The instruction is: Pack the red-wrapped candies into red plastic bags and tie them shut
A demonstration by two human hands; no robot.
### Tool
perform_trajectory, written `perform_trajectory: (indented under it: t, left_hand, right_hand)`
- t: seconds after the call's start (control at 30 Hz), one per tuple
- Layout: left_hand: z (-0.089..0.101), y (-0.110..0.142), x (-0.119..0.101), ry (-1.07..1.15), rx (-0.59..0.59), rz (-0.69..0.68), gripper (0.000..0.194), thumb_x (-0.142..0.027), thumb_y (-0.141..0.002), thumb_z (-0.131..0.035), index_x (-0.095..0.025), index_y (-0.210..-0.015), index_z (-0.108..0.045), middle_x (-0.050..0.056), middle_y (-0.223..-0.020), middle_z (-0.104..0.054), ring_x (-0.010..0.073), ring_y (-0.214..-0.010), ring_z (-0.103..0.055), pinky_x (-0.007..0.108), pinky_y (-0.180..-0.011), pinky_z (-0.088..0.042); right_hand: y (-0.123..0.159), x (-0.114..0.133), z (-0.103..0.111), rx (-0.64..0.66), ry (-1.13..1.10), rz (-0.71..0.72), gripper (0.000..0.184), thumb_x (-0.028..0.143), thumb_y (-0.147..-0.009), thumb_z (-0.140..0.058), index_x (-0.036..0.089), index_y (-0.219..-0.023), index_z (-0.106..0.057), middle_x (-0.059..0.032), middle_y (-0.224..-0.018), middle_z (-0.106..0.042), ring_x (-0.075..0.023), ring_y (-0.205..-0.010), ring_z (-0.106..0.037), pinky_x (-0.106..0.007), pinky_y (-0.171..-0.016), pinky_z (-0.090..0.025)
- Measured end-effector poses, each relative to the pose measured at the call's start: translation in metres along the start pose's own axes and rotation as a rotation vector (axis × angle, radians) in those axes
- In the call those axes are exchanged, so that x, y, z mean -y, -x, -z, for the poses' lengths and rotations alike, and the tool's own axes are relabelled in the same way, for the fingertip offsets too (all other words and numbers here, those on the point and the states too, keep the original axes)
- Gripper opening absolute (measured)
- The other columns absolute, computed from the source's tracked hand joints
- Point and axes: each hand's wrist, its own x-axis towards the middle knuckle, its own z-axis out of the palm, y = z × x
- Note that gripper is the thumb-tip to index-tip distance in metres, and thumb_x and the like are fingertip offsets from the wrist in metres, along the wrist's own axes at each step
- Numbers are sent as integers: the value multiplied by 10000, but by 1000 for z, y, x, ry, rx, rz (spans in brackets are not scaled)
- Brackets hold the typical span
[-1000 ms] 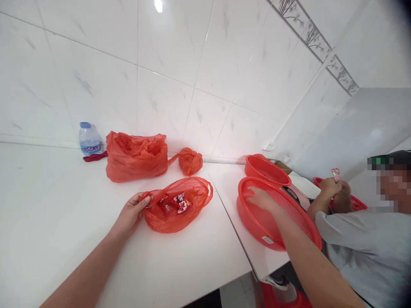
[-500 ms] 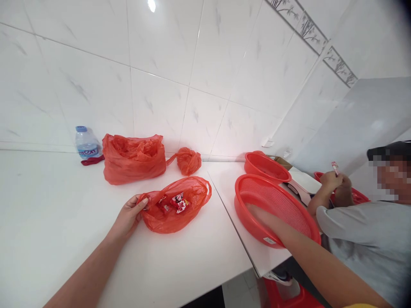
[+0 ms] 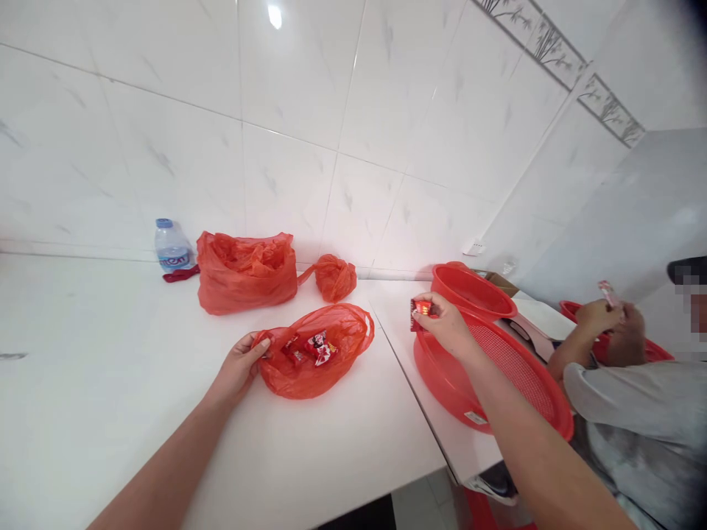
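My left hand [image 3: 241,365] pinches the left rim of a small red plastic bag [image 3: 317,353] lying open on the white counter [image 3: 138,412], with a few red candy packets [image 3: 317,347] inside it. My right hand [image 3: 448,324] holds a small red candy packet [image 3: 420,309] just above the near-left rim of a large red mesh basket [image 3: 497,383], between the bag and the basket.
A fuller red bag [image 3: 247,272], a knotted red bag [image 3: 335,277] and a water bottle [image 3: 170,247] stand by the tiled wall. A second red basin [image 3: 472,291] sits behind the basket. Another person [image 3: 635,412] at the right holds a packet [image 3: 606,292] up.
My right hand came out of the mesh basket and rose to its left rim, now holding a red candy packet. My left hand kept its grip on the bag.
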Motion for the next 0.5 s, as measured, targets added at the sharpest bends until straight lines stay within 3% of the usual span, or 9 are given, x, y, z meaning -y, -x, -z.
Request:
perform_trajectory:
  t: [0.17,0.3,0.4,0.5]
  left_hand:
    - [1,2,1,12,-10,-35,251,-290,-645,-786,-156,-780,-622,2,-687,-616,117,-612,-563,209,-580,-459]
    - [4,4,3,10,6,-39,222,-298,-683,-761,-167,-798,-623,-9,-698,-619,114,-626,-571,212,-599,-460]
    - [4,6,2,4,18,-36,202,-307,-706,-743,-175,-806,-626,-16,-695,-619,117,-630,-576,220,-612,-460]
    - [3,7,1,2,26,-34,216,-313,-713,-737,-169,-836,-632,6,-724,-638,136,-656,-591,237,-629,-462]
  right_hand:
    - [3,42,-78,92,-99,197,286,258,-734,-550,229,-1016,-589,-23,-1035,-618,-172,-922,-585,-323,-808,-487]
    - [11,55,-127,188,-74,188,410,272,-724,-594,272,-1133,-565,-29,-1152,-569,-193,-1057,-547,-360,-925,-439]
    - [13,52,-121,193,-20,169,446,312,-735,-601,285,-1178,-554,-41,-1203,-537,-201,-1097,-528,-348,-894,-453]
    - [10,33,-76,14,52,100,308,359,-765,-561,242,-1047,-604,-50,-1156,-566,-196,-1017,-565,-321,-797,-480]
